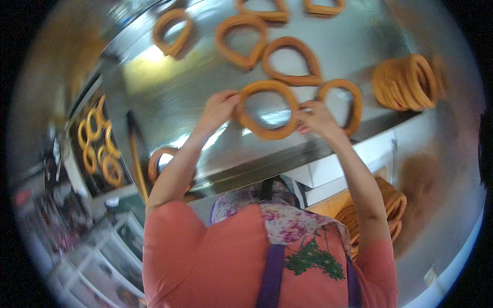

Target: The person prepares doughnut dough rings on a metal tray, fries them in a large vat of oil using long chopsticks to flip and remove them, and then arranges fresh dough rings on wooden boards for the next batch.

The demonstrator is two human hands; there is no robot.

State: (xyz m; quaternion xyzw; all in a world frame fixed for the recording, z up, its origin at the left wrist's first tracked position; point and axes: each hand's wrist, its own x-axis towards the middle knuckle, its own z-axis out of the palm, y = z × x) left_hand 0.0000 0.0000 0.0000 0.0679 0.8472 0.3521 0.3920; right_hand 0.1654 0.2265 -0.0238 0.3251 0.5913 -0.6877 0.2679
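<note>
My left hand (221, 109) pinches the left side of an orange-brown sausage ring (268, 134), just over a shiny metal table. On the ring's opposite side, the fingers of my right hand (317, 120) close around its edge. Just right of that hand is another sausage ring (356, 102). Beyond the held ring lies a teardrop-shaped sausage ring (292, 42). One more sausage ring (159, 156) is partly hidden behind my left forearm.
Several sausage rings stand stacked in a row (398, 84) at the table's right end. More lie across the far side of the metal table (205, 87). A dark panel (95, 182) with several rings is at left; a heap of brown rings (393, 197) sits below right.
</note>
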